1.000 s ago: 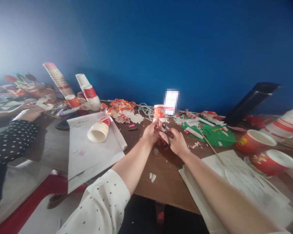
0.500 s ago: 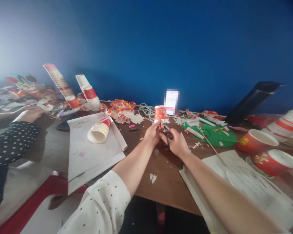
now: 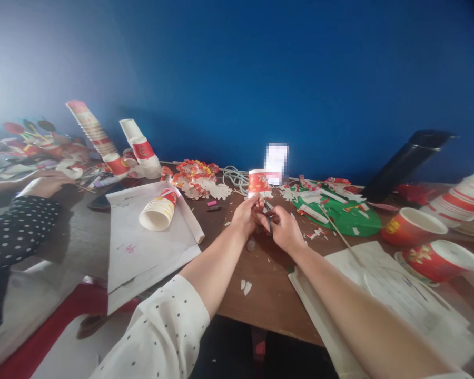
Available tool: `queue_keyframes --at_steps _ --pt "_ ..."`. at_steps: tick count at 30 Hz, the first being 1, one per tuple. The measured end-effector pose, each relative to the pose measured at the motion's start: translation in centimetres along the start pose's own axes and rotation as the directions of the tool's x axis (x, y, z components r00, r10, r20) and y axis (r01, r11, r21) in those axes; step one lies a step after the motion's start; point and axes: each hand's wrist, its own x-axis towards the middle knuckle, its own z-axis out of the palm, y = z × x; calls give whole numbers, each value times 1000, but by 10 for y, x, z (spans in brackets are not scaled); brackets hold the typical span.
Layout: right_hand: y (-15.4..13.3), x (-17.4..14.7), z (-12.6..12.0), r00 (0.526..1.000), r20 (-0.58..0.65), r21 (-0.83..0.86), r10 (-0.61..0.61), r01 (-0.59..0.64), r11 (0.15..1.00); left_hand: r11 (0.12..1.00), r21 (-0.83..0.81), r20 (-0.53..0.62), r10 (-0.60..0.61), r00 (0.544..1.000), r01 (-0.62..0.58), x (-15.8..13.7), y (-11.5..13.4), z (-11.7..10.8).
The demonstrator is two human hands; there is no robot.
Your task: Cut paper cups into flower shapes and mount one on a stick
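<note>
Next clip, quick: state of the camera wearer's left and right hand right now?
Left hand: closed, holding a red-and-white paper cup.
Right hand: closed around dark-handled scissors.

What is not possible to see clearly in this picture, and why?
All in the head view:
Scissors: handles partly hidden by right hand.
Held cup: lower edge partly behind left hand.
Bright panel: contents pixelated.
Right stack: cut off by picture edge.
Right paper: writing blurred.
</note>
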Motion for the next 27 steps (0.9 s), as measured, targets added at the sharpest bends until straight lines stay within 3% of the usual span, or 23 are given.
queue_keyframes --at_steps 8,27 --pt "-3 -3 2 1000 -8 40 -11 11 999 999 20 -20 -27 999 28 -5 2 3" --pt "3 -1 7 1000 -8 116 -7 8 993 980 169 129 -127 984 104 -7 1 -2"
